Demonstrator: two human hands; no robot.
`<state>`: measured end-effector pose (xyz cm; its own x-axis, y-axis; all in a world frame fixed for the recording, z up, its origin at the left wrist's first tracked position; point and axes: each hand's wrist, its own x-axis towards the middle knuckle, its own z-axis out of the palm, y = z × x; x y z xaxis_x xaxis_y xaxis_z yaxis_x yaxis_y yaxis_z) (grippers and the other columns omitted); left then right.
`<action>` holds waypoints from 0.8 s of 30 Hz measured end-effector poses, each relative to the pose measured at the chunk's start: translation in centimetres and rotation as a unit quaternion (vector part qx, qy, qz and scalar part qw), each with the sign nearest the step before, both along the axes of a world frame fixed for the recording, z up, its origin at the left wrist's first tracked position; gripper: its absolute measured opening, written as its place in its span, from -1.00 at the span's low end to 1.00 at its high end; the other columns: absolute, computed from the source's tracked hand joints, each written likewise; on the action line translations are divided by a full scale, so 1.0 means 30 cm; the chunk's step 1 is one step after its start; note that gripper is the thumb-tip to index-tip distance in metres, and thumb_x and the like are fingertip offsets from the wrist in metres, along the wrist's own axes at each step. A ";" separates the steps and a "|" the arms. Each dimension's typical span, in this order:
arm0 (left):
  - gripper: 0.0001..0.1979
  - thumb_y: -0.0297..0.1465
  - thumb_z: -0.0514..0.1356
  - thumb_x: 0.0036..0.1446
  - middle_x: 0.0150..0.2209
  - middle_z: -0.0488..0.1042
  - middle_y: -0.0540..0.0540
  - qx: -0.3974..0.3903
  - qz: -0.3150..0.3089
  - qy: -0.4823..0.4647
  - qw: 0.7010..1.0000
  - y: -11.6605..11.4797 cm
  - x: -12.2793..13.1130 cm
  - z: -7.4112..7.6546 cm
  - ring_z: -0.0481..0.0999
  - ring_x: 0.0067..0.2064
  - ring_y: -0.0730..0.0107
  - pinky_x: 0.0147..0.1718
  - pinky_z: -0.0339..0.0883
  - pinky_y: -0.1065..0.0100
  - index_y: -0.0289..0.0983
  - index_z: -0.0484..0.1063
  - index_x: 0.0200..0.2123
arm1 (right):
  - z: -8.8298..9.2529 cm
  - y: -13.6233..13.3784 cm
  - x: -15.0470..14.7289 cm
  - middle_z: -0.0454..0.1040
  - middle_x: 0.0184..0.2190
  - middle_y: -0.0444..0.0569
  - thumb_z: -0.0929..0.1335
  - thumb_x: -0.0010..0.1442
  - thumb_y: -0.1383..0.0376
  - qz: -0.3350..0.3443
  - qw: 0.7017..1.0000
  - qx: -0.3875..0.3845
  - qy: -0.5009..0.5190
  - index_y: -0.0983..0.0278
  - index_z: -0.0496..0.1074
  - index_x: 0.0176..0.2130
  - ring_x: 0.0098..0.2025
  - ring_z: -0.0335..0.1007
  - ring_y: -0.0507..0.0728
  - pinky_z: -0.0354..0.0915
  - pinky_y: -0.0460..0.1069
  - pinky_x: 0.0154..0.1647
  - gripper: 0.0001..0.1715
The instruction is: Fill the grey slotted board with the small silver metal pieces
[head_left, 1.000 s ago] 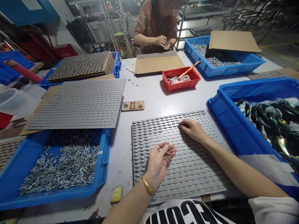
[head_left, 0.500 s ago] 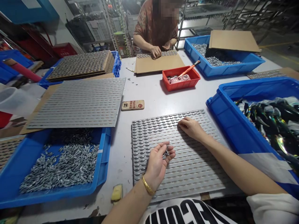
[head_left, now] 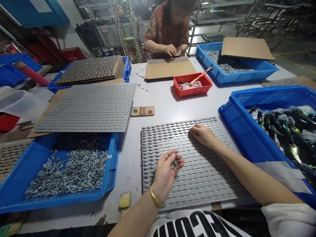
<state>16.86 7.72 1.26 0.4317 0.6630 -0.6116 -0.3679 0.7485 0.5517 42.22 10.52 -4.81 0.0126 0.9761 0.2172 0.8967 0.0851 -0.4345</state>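
Observation:
A grey ridged board (head_left: 197, 177) lies in front of me, with small grey fish-shaped pieces (head_left: 149, 154) set in rows along its left side and far edge. Over its left-middle part, my left hand (head_left: 166, 171) is turned palm up. Its fingers curl around a few of the same pieces, mostly hidden in the palm. My right hand (head_left: 202, 135) rests on the board near the far rows, thumb and fingertips pinched together at the end of a filled row. Whatever is between those fingertips is hidden.
Loose grey pieces fill a blue bin (head_left: 113, 164) at left, partly under another ridged board (head_left: 86, 108). A blue bin (head_left: 229, 112) of shiny dark items stands right. A phone (head_left: 142, 111) and red tray (head_left: 192, 92) lie beyond. Across the table, a person (head_left: 168, 36) works.
My right hand stays at nearly the same spot on the board, and my left fingers hide more of the pieces. The person opposite has lifted a hand off the cardboard and brought both hands together.

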 end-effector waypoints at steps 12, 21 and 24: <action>-0.81 -0.41 0.29 0.04 -0.30 0.52 -0.15 0.027 0.001 0.021 0.999 -0.008 -0.016 -0.010 0.53 -0.29 0.39 -0.20 0.45 0.32 -0.32 0.39 -0.27 | 0.121 -0.107 -0.144 0.48 -0.31 -0.06 0.29 0.24 0.25 0.044 0.980 -0.018 0.196 0.22 0.44 -0.18 -0.31 0.40 0.06 0.32 -0.09 -0.41 -0.82; -0.79 -0.38 0.35 -0.05 -0.42 0.43 -0.04 0.055 -0.003 0.042 0.998 -0.006 -0.020 -0.040 0.43 -0.39 0.51 -0.35 0.39 0.44 -0.33 0.47 -0.32 | 0.173 -0.168 -0.313 0.48 -0.39 -0.08 0.31 0.22 0.29 0.139 0.938 -0.072 0.309 0.24 0.47 -0.26 -0.35 0.38 0.03 0.29 -0.10 -0.39 -0.86; -0.78 -0.42 0.35 -0.07 -0.40 0.45 -0.07 0.056 0.001 0.048 0.997 -0.001 -0.020 -0.036 0.44 -0.40 0.51 -0.36 0.39 0.45 -0.34 0.47 -0.30 | 0.183 -0.157 -0.313 0.51 -0.32 -0.07 0.30 0.20 0.33 0.149 0.937 -0.103 0.297 0.22 0.46 -0.16 -0.34 0.39 0.03 0.32 -0.09 -0.38 -0.80</action>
<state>16.25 7.70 0.17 0.3735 0.7308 -0.5713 -0.3116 0.6790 0.6648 32.83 5.81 0.68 -0.2085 0.9759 0.0651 0.4407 0.1532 -0.8845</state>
